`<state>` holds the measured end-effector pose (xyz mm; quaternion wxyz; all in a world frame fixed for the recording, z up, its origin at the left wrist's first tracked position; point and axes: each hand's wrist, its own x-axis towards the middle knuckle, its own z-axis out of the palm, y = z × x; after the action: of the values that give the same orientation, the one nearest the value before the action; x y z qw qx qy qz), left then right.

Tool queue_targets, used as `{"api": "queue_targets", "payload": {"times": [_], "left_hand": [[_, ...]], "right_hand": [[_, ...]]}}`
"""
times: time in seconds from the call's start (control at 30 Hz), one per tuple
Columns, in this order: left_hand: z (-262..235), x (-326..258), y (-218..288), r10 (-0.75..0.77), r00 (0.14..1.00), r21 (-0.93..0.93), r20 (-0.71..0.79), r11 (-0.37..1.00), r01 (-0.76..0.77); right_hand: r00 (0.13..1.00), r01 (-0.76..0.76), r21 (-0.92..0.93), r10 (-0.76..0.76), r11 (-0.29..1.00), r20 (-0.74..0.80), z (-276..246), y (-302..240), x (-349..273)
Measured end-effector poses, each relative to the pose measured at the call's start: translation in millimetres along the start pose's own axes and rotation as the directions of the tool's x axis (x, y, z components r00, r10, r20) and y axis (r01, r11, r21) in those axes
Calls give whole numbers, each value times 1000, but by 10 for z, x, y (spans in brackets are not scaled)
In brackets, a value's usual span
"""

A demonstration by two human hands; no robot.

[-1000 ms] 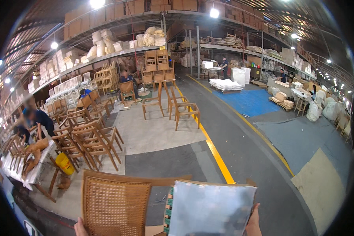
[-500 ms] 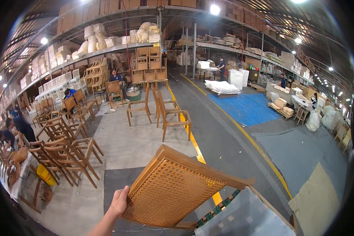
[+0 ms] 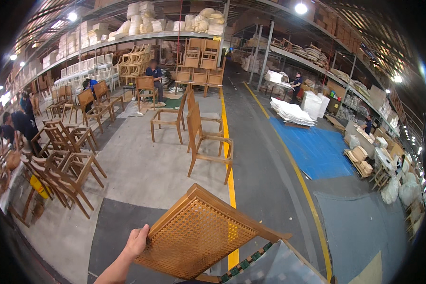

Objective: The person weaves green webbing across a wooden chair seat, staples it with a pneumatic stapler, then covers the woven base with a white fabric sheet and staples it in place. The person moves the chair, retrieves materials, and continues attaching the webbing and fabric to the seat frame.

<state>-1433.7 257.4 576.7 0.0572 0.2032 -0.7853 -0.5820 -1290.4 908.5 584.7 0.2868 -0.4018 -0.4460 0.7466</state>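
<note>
The left hand is closed around the near left corner of a cane seat panel, held tilted above the floor. It looks light and stiff in its wooden frame, but the woven middle seems fragile, so grip the frame edges. The right hand is out of sight.

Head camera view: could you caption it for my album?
Left hand grips a woven cane seat panel above a warehouse floor lined with wooden chairs.
</note>
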Motion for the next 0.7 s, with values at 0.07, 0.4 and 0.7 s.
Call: {"api": "queue_targets", "payload": {"times": [0.07,0.4,0.7], "left_hand": [[313,693,157,-30,999,75,-32,997,33],[2085,4302,2118,333,943,-26,31,943,-332],[3671,6489,2477,99,969,2,-224,995,-101]], "right_hand": [[999,-17,-8,18,1000,32,697,74,543],[1000,8,26,-8,1000,5,3271,71,2682],[991,59,47,-64,997,119,5700,113,5070]]}}
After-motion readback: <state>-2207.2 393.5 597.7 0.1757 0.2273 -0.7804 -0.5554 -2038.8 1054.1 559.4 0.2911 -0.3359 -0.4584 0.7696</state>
